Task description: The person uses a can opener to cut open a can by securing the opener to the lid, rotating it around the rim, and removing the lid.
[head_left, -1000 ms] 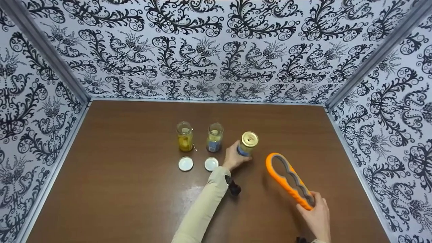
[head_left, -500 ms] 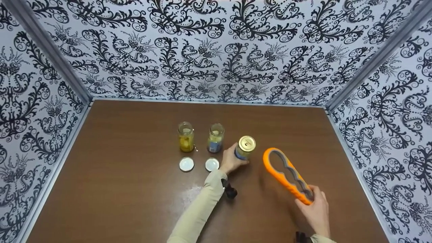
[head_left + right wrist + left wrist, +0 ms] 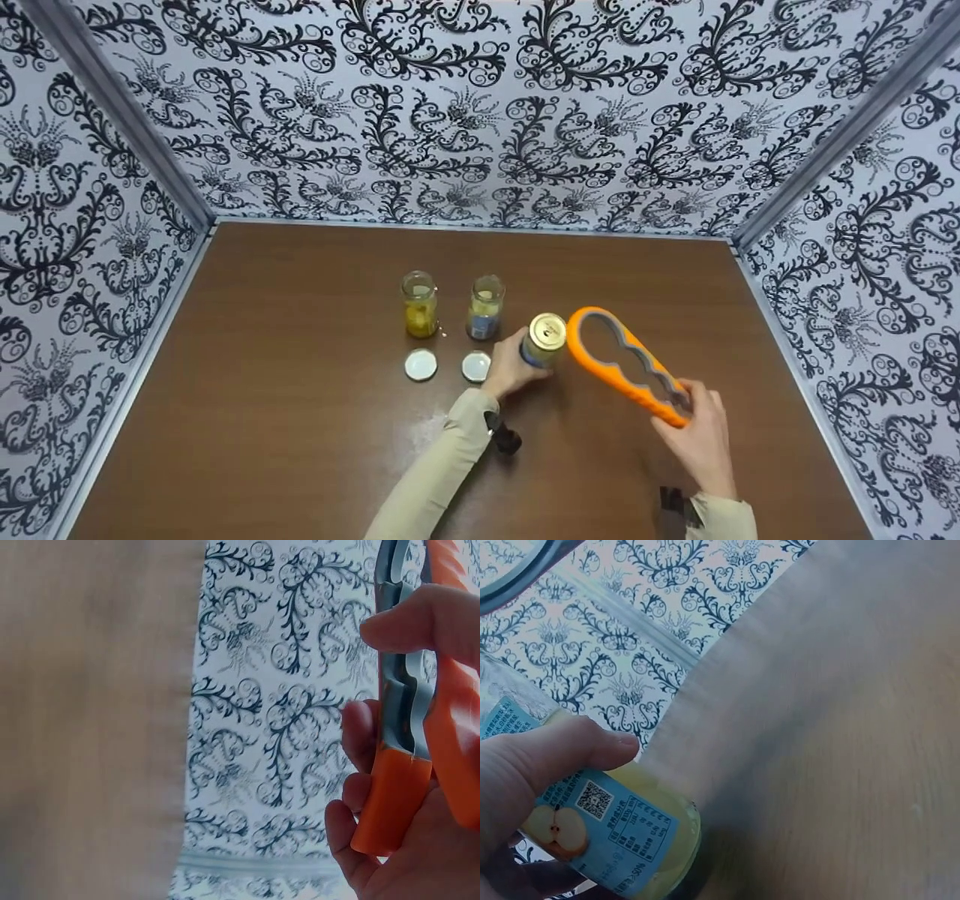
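Scroll-patterned black-and-white walls (image 3: 465, 150), with grey corner posts (image 3: 120, 112), flank a brown tabletop (image 3: 285, 300); pale trim (image 3: 337, 225) lines its back edge.

We count three glass jars (image 3: 420, 311) (image 3: 484, 319) (image 3: 546, 355), two loose white lids (image 3: 421, 364) (image 3: 475, 366), one gold lid (image 3: 547, 332), one orange-and-gray looped tool (image 3: 622, 384), two bare hands (image 3: 514, 369) (image 3: 703, 442), two pale sleeves (image 3: 442, 465) (image 3: 721, 517), one brown table (image 3: 285, 375) and three patterned walls (image 3: 480, 112) (image 3: 75, 225) (image 3: 885, 262) in the head view.

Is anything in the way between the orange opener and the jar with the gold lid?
Nothing I can see. The orange opener has its big loop right beside the gold lid; the left hand grips the jar below the lid.
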A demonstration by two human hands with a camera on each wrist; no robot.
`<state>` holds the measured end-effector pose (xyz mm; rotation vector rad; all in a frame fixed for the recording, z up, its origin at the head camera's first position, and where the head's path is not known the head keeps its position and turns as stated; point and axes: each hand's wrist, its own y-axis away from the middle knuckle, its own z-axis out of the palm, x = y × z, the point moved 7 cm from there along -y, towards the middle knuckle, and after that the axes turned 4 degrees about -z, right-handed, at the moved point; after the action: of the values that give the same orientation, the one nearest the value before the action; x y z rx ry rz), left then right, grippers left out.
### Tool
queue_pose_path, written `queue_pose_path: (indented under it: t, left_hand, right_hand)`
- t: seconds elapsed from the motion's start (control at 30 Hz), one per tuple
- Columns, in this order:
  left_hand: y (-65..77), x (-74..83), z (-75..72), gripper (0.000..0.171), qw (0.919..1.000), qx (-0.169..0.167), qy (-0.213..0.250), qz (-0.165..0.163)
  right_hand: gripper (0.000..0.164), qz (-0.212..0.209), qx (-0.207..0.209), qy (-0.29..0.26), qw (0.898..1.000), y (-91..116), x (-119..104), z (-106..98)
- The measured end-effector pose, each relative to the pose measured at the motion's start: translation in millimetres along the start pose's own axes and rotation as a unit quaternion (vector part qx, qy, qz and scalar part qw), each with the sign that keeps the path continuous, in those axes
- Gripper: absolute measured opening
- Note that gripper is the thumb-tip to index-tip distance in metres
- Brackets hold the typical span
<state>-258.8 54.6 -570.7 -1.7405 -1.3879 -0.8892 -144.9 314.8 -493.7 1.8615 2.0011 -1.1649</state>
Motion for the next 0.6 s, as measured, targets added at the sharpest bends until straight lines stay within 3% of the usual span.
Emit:
queue_pose_path:
  t: [0.4,0.6]
  left_hand:
    - [14.4,7.5,-3.4,0.056,0.9998,0.001,0.019,0.009]
    - [26.3,15.7,-4.1,0.058,0.9995,0.008,-0.019,0.025]
  right_hand:
    - [0.056,-0.110,-0.015,0.018,0.994,-28,-42,16]
    - [0.059,-0.151,-0.029,0.026,0.988,-33,-59,27]
